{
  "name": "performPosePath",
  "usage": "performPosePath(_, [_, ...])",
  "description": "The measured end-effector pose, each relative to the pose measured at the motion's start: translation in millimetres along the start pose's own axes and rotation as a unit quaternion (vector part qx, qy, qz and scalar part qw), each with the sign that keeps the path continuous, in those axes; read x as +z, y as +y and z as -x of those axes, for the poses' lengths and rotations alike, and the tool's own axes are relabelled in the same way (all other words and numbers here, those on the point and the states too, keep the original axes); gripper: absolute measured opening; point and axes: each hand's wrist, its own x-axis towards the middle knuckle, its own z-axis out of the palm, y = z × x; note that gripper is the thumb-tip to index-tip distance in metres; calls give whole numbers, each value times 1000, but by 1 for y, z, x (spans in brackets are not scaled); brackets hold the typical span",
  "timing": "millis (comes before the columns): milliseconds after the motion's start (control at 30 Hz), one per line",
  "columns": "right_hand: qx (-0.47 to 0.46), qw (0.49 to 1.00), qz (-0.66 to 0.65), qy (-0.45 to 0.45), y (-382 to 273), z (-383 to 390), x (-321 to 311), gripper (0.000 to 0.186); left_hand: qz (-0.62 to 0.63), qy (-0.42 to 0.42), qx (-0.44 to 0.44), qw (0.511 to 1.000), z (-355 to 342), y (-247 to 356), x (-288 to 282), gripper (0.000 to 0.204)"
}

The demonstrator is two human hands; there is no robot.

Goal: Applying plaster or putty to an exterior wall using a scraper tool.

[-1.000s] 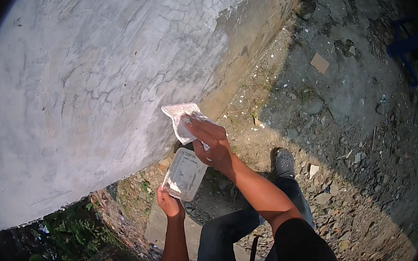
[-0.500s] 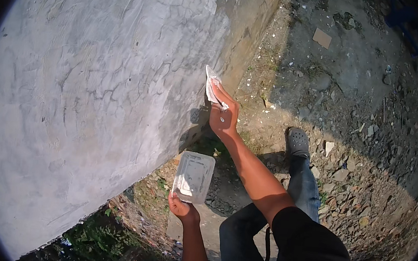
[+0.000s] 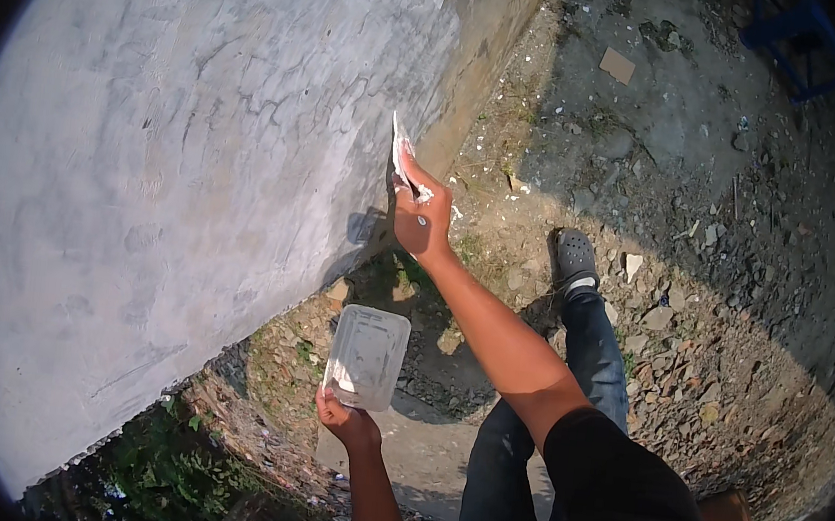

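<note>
My right hand (image 3: 421,219) is closed on a thin, flat putty scraper (image 3: 400,148) coated with white paste. Its tip points up along the plastered wall (image 3: 196,159), near the wall's right-hand edge; whether it touches the surface I cannot tell. White paste is smeared over my fingers, with a spot on the back of the hand. Lower down, my left hand (image 3: 347,421) grips the near end of a clear rectangular plastic tub (image 3: 368,356). Some white stuff shows in the tub, brightest at its near left corner. My left fingers are partly hidden under it.
Hairline cracks and darker patches mark the wall. Rubble and stones (image 3: 672,335) cover the ground on the right, beside my grey clog (image 3: 575,256). Farther off are a cardboard piece (image 3: 617,65) and a blue stool (image 3: 805,47). Green plants (image 3: 176,468) grow at the lower left.
The whole view has shifted, so most things sit slightly farther left. The scraper has turned more edge-on, still in my right hand. More of the blue stool shows. My left hand keeps the tub.
</note>
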Motion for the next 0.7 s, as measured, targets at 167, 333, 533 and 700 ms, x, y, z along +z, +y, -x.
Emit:
performPosePath(167, [-56,992,65,-98,-18,101,23,43,5,115,-47,992,17,7,-28,46])
performPosePath(333, [30,997,2,-69,-31,61,-20,41,-4,114,-33,993,27,8,-43,43])
performPosePath(533, [-30,996,89,-10,-15,44,32,51,42,82,-23,995,36,-7,-52,36])
performPosePath(700, [113,983,21,-142,-11,135,4,47,22,104,-19,994,43,-10,-63,33])
